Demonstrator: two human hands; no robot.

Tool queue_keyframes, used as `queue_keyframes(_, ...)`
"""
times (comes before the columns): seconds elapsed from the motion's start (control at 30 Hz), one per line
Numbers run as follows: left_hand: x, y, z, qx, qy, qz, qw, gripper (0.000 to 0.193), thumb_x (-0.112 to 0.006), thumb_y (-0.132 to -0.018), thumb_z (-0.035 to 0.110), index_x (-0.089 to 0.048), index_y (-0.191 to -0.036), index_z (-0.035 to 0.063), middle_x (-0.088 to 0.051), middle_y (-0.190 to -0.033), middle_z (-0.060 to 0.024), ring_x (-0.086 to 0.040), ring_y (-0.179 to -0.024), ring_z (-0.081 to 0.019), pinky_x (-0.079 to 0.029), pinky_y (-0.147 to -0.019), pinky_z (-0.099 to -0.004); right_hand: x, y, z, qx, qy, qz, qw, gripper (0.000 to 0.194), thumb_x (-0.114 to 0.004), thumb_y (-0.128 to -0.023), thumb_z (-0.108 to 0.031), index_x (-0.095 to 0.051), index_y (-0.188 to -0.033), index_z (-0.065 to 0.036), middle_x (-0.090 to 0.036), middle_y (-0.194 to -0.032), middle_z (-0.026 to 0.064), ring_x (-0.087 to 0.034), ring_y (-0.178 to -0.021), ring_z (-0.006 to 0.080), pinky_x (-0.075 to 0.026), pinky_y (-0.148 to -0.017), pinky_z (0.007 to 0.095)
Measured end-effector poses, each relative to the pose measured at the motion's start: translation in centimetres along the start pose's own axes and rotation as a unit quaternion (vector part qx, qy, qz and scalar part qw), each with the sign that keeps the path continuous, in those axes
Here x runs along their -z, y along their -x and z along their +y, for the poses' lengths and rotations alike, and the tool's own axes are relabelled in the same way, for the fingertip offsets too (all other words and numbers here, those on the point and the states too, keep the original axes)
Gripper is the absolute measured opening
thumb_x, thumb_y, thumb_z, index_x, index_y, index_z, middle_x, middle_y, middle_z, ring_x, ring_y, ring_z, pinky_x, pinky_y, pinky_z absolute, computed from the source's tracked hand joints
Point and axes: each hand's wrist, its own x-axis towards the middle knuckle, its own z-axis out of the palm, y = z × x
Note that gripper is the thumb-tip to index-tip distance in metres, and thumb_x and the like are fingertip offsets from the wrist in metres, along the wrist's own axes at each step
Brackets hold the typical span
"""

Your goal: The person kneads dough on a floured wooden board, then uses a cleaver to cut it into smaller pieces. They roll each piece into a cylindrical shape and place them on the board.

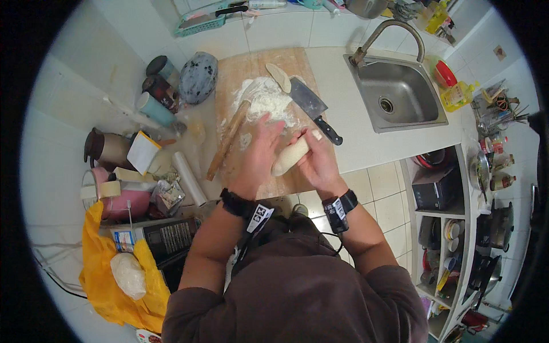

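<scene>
My right hand (pixel 316 157) holds a thick roll of pale dough (pixel 291 157) slanting over the near part of a wooden board (pixel 233 66). To its left, my left hand (pixel 262 148) is raised with its fingers apart, holding nothing; whether its palm edge touches the dough is unclear. Loose white flour (pixel 269 102) lies on the board beyond both hands. A wooden rolling pin (pixel 227 141) rests at the board's left side. At the right edge lies a cleaver (pixel 308 97) with a black handle, its blade touching another long piece of dough (pixel 278 77).
Right of the board, a steel sink (pixel 401 94) with a curved faucet (pixel 392 26) is set in the white counter (pixel 356 141). Cups, a grey patterned bundle (pixel 198 78) and a white roll (pixel 189 178) stand or lie to the left. Open shelves (pixel 437 213) are at the right.
</scene>
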Motion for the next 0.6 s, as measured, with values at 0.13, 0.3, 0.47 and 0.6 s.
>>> queue_keyframes(0.13, 1.1, 1.6, 0.0, 0.073, -0.222, -0.213, 0.949, 0.060, -0.063, -0.090, 0.031, -0.039, -0.137, 0.0018, -0.056, -0.117, -0.0114, -0.057, -0.105, -0.0183, -0.046, -0.088, -0.0307, -1.0, -0.5, -1.9, 0.001, -0.056, -0.023, 0.998, 0.034, -0.044, -0.100, -0.024, -0.045, -0.127, -0.005, -0.052, -0.125, 0.0144, -0.050, -0.117, 0.0288, -0.039, -0.103, 0.0402)
queue_keyframes(0.3, -1.0, 1.5, 0.4, 0.045, -0.293, -0.092, 0.951, 0.058, -0.066, -0.086, 0.024, -0.042, -0.133, -0.0002, -0.059, -0.117, -0.0173, -0.058, -0.108, -0.0276, -0.046, -0.089, -0.0359, -0.6, -0.6, -0.4, 0.066, 0.013, 0.089, 0.994, 0.044, -0.041, -0.099, -0.038, -0.044, -0.129, -0.006, -0.053, -0.125, 0.0133, -0.046, -0.123, 0.0308, -0.036, -0.106, 0.0440)
queue_keyframes(0.47, -1.0, 1.7, 0.5, 0.110, -0.493, -0.134, 0.853, 0.063, -0.060, -0.089, 0.035, -0.038, -0.133, -0.0033, -0.050, -0.126, -0.0284, -0.050, -0.115, -0.0427, -0.043, -0.093, -0.0425, 2.4, -1.3, 1.3, -0.084, -0.097, 0.047, 0.991, 0.041, -0.034, -0.102, -0.039, -0.048, -0.122, -0.007, -0.063, -0.109, 0.0124, -0.054, -0.113, 0.0235, -0.040, -0.101, 0.0368)
queue_keyframes(0.6, 0.4, 0.1, -3.1, -0.078, -0.490, 0.031, 0.867, 0.066, -0.053, -0.092, 0.036, -0.032, -0.137, -0.0073, -0.039, -0.136, -0.0316, -0.040, -0.124, -0.0464, -0.037, -0.101, -0.0427, 1.0, -0.2, 3.0, -0.032, 0.023, 0.066, 0.997, 0.047, -0.031, -0.102, -0.043, -0.044, -0.128, -0.006, -0.055, -0.126, 0.0108, -0.049, -0.121, 0.0216, -0.036, -0.105, 0.0330)
